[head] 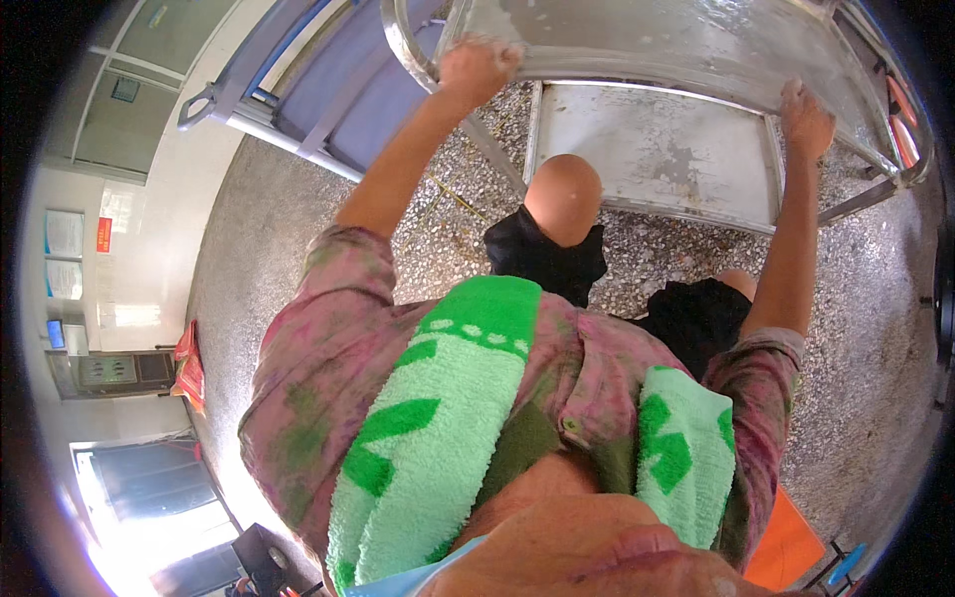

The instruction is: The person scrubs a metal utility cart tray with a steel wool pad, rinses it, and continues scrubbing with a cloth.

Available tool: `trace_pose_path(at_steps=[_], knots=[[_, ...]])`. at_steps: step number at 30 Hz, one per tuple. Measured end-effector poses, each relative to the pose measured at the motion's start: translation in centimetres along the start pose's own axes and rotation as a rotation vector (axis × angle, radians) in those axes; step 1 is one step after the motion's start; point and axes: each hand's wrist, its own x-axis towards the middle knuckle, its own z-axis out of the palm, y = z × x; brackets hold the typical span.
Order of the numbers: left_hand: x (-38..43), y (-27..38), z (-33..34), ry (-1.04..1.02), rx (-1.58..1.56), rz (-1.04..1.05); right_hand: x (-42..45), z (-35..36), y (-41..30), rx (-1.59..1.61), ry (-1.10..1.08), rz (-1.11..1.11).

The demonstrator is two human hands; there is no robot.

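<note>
A stainless steel cart point(597, 63) stands before me, with a wet-looking metal top and a rounded tubular frame. My left hand point(477, 67) is closed around the near edge of its top, close to the left bend of the tube. Farther right, my right hand point(808, 123) grips the same near edge, by the right corner. Beneath the top, a lower metal shelf point(649, 142) shows scuffs and a dark worn patch. One bent knee point(563, 198) reaches the near side of that shelf.
Left of the cart is a blue-grey panelled frame point(343, 112) with a metal rail. Speckled terrazzo floor point(448, 254) runs beneath. Orange-red objects point(903, 123) lie past the cart's right end. An orange item point(783, 545) sits behind me at right, and a red cloth or bag point(189, 366) by the left wall.
</note>
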Motion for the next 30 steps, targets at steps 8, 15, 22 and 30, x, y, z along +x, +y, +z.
trace_pose_path(at_steps=[8, 15, 22, 30], knots=[[3.1, 11.6, 1.2, 0.072, -0.217, 0.214, 1.1, 2.6, 1.3, -0.080, 0.013, -0.061], [0.8, -0.3, 2.1, 0.069, -0.067, 0.111, 0.5, 1.1, 1.3, -0.091, -0.026, -0.040], [0.3, 4.0, 0.9, 0.040, -0.183, -0.043, -0.3, 0.2, -0.5, 0.018, -0.016, -0.016], [1.0, 2.6, 1.0, -0.006, -0.256, -0.066, 0.3, 1.3, 2.0, -0.004, 0.036, -0.104]])
